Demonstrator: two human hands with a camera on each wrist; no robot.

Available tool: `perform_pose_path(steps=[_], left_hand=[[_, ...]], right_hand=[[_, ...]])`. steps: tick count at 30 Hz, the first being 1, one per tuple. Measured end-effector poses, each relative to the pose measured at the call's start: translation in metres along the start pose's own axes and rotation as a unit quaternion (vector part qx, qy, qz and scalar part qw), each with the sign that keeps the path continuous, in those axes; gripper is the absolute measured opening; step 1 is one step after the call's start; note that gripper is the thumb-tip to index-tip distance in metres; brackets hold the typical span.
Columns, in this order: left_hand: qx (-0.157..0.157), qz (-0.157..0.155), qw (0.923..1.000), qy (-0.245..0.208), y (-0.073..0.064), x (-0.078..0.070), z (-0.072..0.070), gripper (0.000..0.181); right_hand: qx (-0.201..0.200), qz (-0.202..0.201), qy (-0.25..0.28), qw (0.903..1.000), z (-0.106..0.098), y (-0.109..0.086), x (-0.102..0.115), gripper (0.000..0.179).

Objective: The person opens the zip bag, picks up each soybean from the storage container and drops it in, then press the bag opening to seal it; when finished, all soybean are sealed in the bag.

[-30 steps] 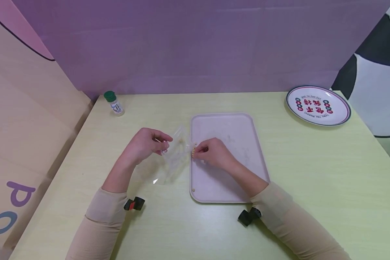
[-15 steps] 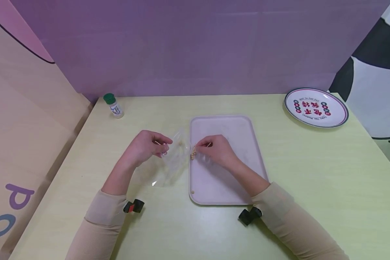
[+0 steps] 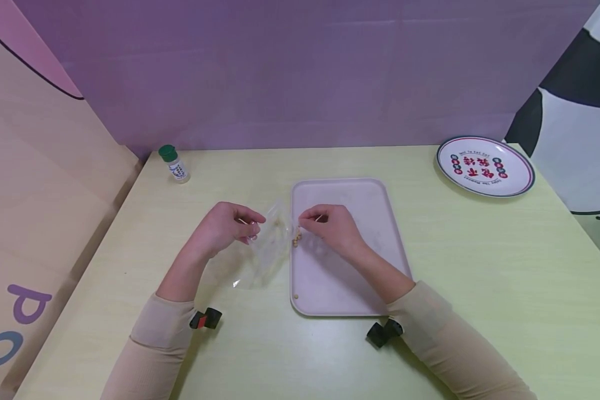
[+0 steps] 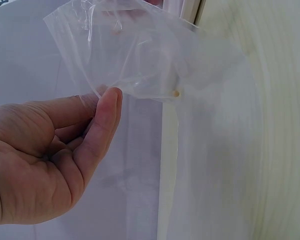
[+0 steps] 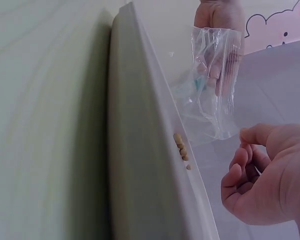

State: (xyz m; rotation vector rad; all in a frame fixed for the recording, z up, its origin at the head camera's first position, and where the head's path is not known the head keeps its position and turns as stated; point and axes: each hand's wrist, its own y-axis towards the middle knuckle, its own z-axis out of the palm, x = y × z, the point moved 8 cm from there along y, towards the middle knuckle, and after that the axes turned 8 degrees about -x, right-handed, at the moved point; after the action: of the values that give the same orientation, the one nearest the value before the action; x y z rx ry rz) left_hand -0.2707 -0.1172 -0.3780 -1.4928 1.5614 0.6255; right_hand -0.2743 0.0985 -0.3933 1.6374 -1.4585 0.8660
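A clear zip bag (image 3: pixel 272 236) is between my two hands. My left hand (image 3: pixel 227 222) pinches its left side, seen close up in the left wrist view. My right hand (image 3: pixel 332 228) has thumb and forefinger together at the bag's right edge, pinching it. Its other fingers are curled, as the right wrist view shows. One small round bean (image 4: pixel 176 93) shows through the plastic. Below my right fingertips, several tan beans (image 5: pixel 181 147), like soybeans, lie along the left edge of the pale purple tray (image 3: pixel 350 278). A single bean (image 3: pixel 296 296) lies in its lower left corner.
A small shaker bottle (image 3: pixel 175 164) with a green cap stands at the table's back left. At the back right is a white oval plate (image 3: pixel 485 186) with red lettering. A purple partition (image 3: pixel 300 72) rises behind the table (image 3: pixel 480 261).
My right hand has lifted slightly up and away from the beans at the tray's left edge, uncovering them. My left hand keeps its grip on the bag, nearly still.
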Motion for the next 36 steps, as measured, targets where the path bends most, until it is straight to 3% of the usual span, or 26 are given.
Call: perform_pose_path(steps=[16,36], left_hand=[[0.001,-0.003,1.0,0.004,-0.001,-0.001,0.0,0.026],[0.001,-0.006,1.0,0.008,-0.001,-0.002,0.0,0.026]], right_hand=[[0.036,-0.002,0.041,0.9985,0.009,-0.005,0.005,0.013],[0.067,0.008,0.037,0.997,0.014,-0.008,0.002,0.011]])
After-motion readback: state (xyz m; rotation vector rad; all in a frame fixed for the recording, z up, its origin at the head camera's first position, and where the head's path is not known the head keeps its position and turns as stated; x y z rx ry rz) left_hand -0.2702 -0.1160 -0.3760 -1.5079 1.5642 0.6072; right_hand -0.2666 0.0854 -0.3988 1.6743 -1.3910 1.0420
